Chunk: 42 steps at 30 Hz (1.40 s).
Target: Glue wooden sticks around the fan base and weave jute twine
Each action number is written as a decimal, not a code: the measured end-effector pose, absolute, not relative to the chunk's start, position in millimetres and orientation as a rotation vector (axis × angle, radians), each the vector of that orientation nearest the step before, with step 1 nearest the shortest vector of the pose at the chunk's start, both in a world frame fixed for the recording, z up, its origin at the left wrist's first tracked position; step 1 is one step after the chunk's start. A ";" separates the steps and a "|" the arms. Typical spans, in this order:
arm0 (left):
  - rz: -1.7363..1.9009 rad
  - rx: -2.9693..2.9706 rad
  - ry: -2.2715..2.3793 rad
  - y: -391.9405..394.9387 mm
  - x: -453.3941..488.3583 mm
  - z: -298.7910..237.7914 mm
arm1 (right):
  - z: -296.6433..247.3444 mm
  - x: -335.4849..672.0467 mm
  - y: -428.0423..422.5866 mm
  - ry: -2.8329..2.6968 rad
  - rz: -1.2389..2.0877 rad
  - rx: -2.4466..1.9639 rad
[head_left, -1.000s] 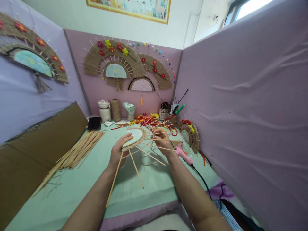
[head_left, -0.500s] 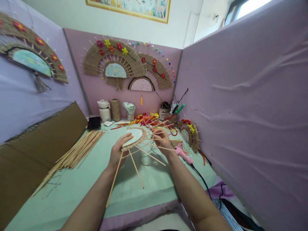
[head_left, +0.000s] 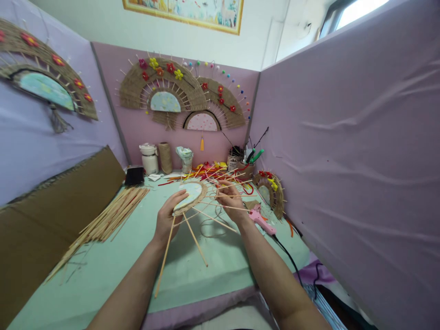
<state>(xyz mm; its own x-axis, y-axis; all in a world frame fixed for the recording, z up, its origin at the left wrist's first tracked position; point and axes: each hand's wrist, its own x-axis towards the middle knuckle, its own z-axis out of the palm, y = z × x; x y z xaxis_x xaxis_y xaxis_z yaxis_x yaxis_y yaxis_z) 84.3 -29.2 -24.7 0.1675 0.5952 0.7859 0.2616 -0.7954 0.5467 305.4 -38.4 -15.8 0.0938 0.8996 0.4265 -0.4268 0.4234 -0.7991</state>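
Observation:
My left hand (head_left: 169,215) grips the half-round fan frame (head_left: 187,197) by its flat side, thumb lying on the pale patterned cloth face. Thin wooden sticks (head_left: 195,239) radiate from its twine-wrapped curved rim. Among the sticks on the right side, my right hand (head_left: 229,197) is closed, its fingers pinched together on thin twine (head_left: 212,235), which loops down below the frame to the table. The exact pinch point is partly hidden by fingers and sticks.
A pink glue gun (head_left: 263,222) with a black cord lies right of my right hand. Bundled sticks (head_left: 115,213) lie at left. Behind are coloured pipe cleaners (head_left: 172,181), a twine spool (head_left: 165,157), a white jar (head_left: 149,159) and green-handled pliers (head_left: 257,156). A small finished fan (head_left: 279,199) leans right.
The frame has tilted slightly and its sticks have shifted a little. My right hand has moved slightly up among the sticks; my left hand keeps its hold.

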 end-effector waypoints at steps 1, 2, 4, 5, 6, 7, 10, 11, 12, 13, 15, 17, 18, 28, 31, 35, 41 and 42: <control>1.682 2.152 0.821 -29.2 84.2 -24.5 | -15.6 305.8 -38.6 -1.059 1.068 -0.545; 1.694 2.139 0.820 -29.4 84.1 -23.9 | -15.5 306.0 -38.8 -1.055 1.078 -0.536; 1.711 2.106 0.825 -30.6 84.2 -21.8 | -15.8 306.1 -38.6 -1.046 1.096 -0.532; 1.724 2.077 0.829 -31.2 84.4 -20.5 | -16.4 305.8 -38.1 -1.042 1.094 -0.541; 1.742 2.036 0.835 -31.9 84.7 -19.4 | -17.4 305.6 -37.1 -1.038 1.083 -0.556; 1.764 1.984 0.843 -32.3 85.3 -18.4 | -18.9 305.4 -35.6 -1.035 1.064 -0.576; 1.813 1.778 0.879 -32.6 87.2 -16.4 | -25.0 307.3 -28.1 -1.006 0.948 -0.668; 1.820 1.712 0.876 -32.4 87.8 -15.8 | -27.4 309.1 -25.0 -0.979 0.899 -0.717; 1.829 1.664 0.866 -32.4 88.2 -15.2 | -29.7 311.5 -21.9 -0.941 0.848 -0.774; 1.845 1.641 0.859 -32.5 88.4 -14.3 | -31.9 314.3 -18.9 -0.901 0.800 -0.834; 1.885 1.666 0.873 -33.6 88.2 -12.0 | -35.4 320.0 -14.5 -0.847 0.733 -0.935; 1.909 1.712 0.905 -35.2 87.8 -9.9 | -37.9 323.9 -12.4 -0.850 0.708 -0.992; 1.909 1.723 0.906 -36.0 87.5 -9.3 | -38.8 324.5 -12.3 -0.867 0.711 -1.005; 1.851 1.657 0.777 -34.6 86.1 -14.3 | -39.8 303.3 -21.7 -1.198 1.010 -0.836; 1.859 1.722 0.779 -33.9 83.9 -15.2 | -34.4 298.6 -31.8 -1.265 1.193 -0.791; 1.815 1.742 0.780 -30.5 81.0 -18.8 | -32.4 294.3 -41.1 -1.450 1.402 -0.816; 1.820 1.650 0.833 -31.8 83.0 -13.6 | -37.7 293.6 -36.2 -1.565 1.185 -1.021; 1.829 1.623 0.847 -32.4 83.6 -12.4 | -37.6 294.0 -35.3 -1.546 1.161 -1.029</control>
